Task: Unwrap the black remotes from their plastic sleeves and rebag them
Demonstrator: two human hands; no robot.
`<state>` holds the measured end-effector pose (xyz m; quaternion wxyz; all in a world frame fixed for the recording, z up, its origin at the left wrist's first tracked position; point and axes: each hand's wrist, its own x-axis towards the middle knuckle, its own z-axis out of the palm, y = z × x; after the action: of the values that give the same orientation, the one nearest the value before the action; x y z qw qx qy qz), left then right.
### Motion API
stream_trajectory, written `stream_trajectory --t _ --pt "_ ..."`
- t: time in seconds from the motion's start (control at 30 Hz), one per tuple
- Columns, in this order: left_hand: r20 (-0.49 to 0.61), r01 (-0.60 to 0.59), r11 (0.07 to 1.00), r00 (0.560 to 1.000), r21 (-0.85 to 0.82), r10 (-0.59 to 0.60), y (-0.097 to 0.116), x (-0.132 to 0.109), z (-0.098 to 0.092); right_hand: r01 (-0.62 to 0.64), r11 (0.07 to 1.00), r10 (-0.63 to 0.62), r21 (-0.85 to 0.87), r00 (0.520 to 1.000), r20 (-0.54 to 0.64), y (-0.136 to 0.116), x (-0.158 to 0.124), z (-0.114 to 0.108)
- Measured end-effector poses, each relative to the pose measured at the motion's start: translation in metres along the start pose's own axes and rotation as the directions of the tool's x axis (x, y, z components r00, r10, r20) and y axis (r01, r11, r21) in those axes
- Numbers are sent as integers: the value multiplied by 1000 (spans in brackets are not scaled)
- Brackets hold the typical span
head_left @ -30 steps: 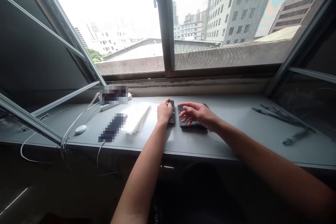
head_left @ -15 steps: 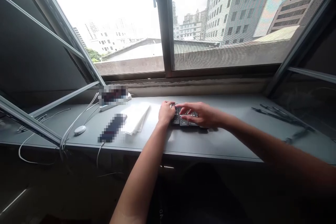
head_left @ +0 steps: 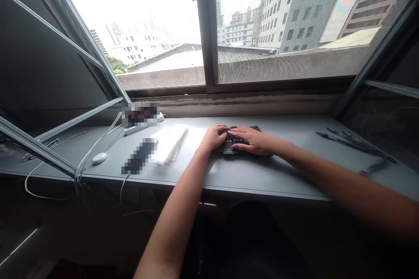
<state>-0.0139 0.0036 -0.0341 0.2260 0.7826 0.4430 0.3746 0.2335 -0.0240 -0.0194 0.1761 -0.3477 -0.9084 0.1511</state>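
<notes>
Several black remote controls [head_left: 230, 143] lie side by side on the grey ledge [head_left: 262, 174] under the window. My left hand [head_left: 214, 137] is curled against their left side, fingers closed round the edge of the nearest one. From the right, my right hand [head_left: 255, 140] lies over them, its fingers stretched flat across the buttons. Only the middle keys and a far corner [head_left: 255, 128] of the remotes show between and behind the hands.
A folded white cloth [head_left: 170, 146], a blurred dark device [head_left: 139, 161] and a white puck [head_left: 99, 158] with cables lie to the left. A blurred box [head_left: 140, 114] stands by the sill. Thin black rods [head_left: 353, 141] lie at the right. An open window frame [head_left: 39, 152] juts in at the left.
The remotes, apart a second ago, have been pushed together. My left hand moved right and my right hand slid over them, so both hands now meet on the group.
</notes>
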Motion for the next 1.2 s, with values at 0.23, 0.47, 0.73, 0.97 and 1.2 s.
stream_trajectory --t 0.23,0.47,0.73,0.97,1.2 --pt "-14 52 998 999 -33 -52 1 1 1 -39 998 27 -57 979 -200 8 -12 -9" --pt "-11 73 996 997 -50 -73 1 2 2 -157 986 143 -49 965 -221 16 -13 1" --pt "-27 44 999 999 -18 -44 -2 3 3 -130 990 113 -49 960 -258 20 -6 2" --pt "-28 40 999 999 -1 -40 0 1 4 -185 982 184 26 937 -295 22 -8 6" --pt "-190 80 997 979 9 -77 0 3 -5 -238 968 252 83 924 -288 16 -9 3"
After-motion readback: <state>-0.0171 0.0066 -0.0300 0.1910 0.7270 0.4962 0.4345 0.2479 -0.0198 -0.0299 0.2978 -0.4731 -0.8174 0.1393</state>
